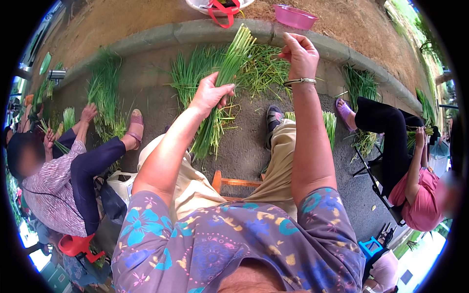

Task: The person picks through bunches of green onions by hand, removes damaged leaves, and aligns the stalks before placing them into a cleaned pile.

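Observation:
My left hand (216, 92) is closed around a bundle of long green stalks (231, 67), which look like garlic chives or a similar leafy vegetable. The pale cut ends point up and away from me, and the green leaves hang down between my knees. To the right of the bundle and apart from it, my right hand (302, 51) is raised with fingertips pinched together; whether anything thin is between them I cannot tell. A bracelet circles that wrist. Beyond my hands lie a heap of loose green stalks (194, 73) and a pile of yellowish trimmings (269, 69).
A concrete kerb (154, 38) curves behind the piles. Past it stand a white basin (199, 8) with red straps and a pink plastic basin (295, 17). Pale-ended stalks (329, 126) lie beside my right leg. Seated people handle stalks at both sides.

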{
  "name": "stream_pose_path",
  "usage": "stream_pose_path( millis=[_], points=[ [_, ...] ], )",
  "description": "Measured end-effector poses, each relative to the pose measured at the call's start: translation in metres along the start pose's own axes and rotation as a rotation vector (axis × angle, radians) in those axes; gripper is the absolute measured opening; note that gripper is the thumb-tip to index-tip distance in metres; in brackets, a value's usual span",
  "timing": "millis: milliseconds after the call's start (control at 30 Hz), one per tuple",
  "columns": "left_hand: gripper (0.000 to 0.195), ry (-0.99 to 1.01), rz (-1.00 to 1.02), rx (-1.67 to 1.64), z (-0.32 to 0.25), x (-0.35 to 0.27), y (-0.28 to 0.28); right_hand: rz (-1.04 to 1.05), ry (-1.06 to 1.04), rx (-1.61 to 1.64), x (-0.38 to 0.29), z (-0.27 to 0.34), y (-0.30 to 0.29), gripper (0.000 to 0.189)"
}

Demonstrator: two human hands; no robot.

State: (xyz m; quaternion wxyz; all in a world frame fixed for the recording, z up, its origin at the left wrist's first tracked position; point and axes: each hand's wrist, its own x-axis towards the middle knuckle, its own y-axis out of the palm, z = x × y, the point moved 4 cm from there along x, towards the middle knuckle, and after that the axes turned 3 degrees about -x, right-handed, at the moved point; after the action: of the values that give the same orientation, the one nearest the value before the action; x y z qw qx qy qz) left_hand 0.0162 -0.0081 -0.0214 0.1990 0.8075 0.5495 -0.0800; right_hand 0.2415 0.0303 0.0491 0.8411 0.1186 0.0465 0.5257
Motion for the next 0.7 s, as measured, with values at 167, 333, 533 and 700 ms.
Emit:
stream_pose_path(
  millis=[167, 333, 533, 700],
  points=[
    [0.022, -0.042, 0.022, -0.064, -0.005, -0.001, 0.004, 0.317, 0.079, -0.139, -0.022, -0.011, 0.030, 0.011],
    [0.023, -0.027, 0.054, -0.076, -0.005, 0.000, 0.010, 0.374, 0.043, -0.262, -0.033, -0.028, 0.046, 0.017],
    [0.021, 0.032, 0.070, 0.053, 0.000, 0.004, 0.009, 0.285, -0.071, -0.451, -0.030, -0.032, 0.041, 0.015],
    [0.022, 0.022, -0.005, 0.016, -0.002, 0.004, 0.004, 0.403, -0.179, -0.616, -0.035, -0.020, 0.043, 0.012]
  ],
)
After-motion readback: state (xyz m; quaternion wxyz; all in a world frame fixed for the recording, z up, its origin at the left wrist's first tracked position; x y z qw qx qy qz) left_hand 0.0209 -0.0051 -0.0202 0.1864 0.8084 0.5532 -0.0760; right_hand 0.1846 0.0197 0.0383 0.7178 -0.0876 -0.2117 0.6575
